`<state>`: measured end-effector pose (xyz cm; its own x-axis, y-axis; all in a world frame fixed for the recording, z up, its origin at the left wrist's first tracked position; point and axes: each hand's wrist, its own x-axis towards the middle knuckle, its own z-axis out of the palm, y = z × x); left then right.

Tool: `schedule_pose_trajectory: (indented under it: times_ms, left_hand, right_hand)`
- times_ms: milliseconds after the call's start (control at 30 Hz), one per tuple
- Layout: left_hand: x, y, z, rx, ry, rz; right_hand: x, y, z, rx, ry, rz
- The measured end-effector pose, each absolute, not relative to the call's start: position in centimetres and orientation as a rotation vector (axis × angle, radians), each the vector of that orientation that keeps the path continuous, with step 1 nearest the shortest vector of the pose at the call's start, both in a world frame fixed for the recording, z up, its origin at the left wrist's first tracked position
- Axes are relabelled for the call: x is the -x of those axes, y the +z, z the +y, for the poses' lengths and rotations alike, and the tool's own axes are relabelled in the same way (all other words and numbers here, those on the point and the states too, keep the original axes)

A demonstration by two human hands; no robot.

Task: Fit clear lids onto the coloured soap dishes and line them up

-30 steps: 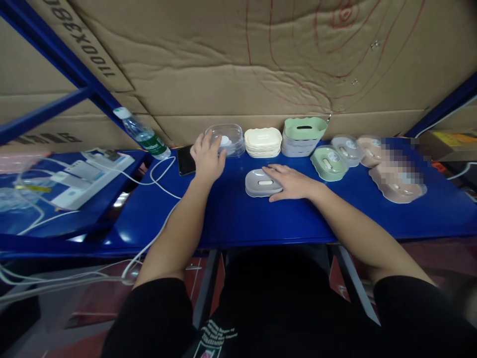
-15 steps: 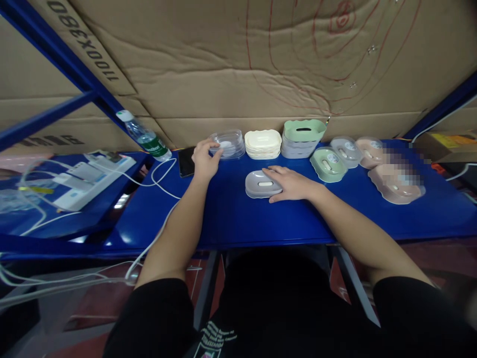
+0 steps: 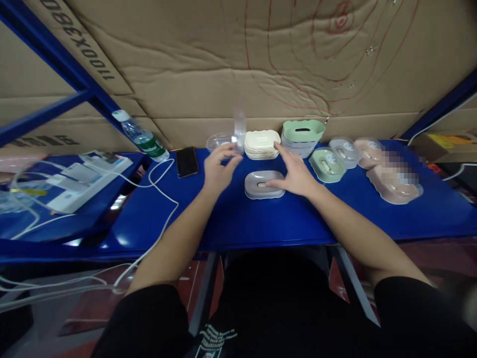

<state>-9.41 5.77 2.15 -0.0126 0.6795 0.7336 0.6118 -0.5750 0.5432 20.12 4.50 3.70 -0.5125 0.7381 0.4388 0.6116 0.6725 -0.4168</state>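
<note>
My left hand (image 3: 220, 171) pinches a clear plastic lid (image 3: 240, 132), raised on edge and blurred by motion. Beside it lie more clear lids (image 3: 216, 141) in a stack. In front of me sits a greyish oval soap box (image 3: 255, 191) with a pale slot in its middle. My right hand (image 3: 298, 173) is over its right side, fingers spread, the thumb reaching across toward the slot; whether it touches is unclear. A pile of cream trays (image 3: 262, 149) stands behind the box, near the right fingertips.
At the back, a green slotted tray (image 3: 313, 130) tops greyish ones. To the right are lidded boxes: green (image 3: 328, 169), grey (image 3: 345, 151) and pink (image 3: 391, 189). On the left lie a phone (image 3: 187, 162), a water bottle (image 3: 149, 144), a power strip (image 3: 89, 184) and white cables (image 3: 169, 219).
My left hand has lifted a clear lid off the stack and moved right with it. The right hand has loosened from the box, its fingers now raised and spread.
</note>
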Motion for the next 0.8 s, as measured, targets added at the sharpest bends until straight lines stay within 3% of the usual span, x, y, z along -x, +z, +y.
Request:
schedule_pose_trajectory:
  times_ms: [267, 600, 800]
  left_hand:
    - [3.8, 1.9, 0.7, -2.308, 1.037, 0.869]
    - [10.7, 0.7, 6.5, -2.199, 0.922, 1.136]
    - [10.5, 0.7, 5.9, -2.327, 0.674, 1.110]
  right_hand:
    - [-20.2, 3.5, 4.0, 0.807, 0.216, -2.351]
    - [-22.1, 1.8, 6.6, 0.792, 0.531, -2.452]
    - [-22.3, 1.4, 6.7, 0.784, 0.608, -2.557]
